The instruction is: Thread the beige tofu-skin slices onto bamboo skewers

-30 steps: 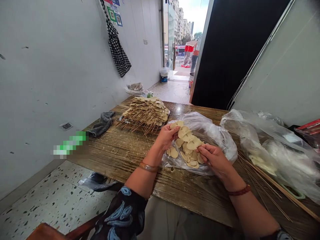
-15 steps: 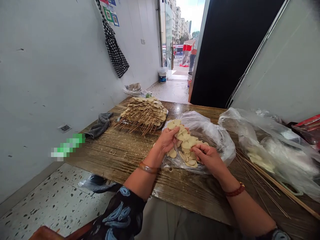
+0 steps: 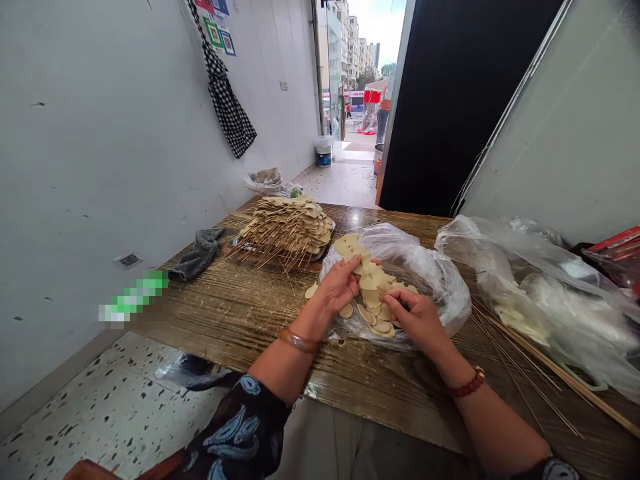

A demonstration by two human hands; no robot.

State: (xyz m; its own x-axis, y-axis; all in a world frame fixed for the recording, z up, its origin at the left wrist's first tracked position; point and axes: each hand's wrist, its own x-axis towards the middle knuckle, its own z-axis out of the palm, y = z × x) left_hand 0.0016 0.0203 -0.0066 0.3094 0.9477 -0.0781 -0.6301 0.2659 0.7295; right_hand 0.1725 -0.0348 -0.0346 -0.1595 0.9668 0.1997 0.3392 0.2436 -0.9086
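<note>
My left hand [image 3: 341,283] is closed round the upper part of a skewer of thin pale-yellow slices [image 3: 369,275], which overlap in a row tilted over a plastic bag. The kind of slice is not certain; they resemble potato. At the row's lower end, my right hand [image 3: 413,313] pinches with thumb and forefinger, and the stick itself is mostly hidden there. Loose slices [image 3: 383,327] lie below on the open clear plastic bag [image 3: 447,283]. Farther back, finished-looking skewers [image 3: 290,227] are heaped on a tray, sticks pointing towards me.
Bare bamboo sticks [image 3: 530,363] lie at the right of the wooden table [image 3: 240,317], beside another plastic bag [image 3: 565,293] with pale contents. A dark grey cloth [image 3: 197,253] rests on the left edge. A checked apron [image 3: 230,110] hangs on the wall.
The row of slices has shifted slightly up and left with my left hand. Both hands keep their grip, and the view has moved a little.
</note>
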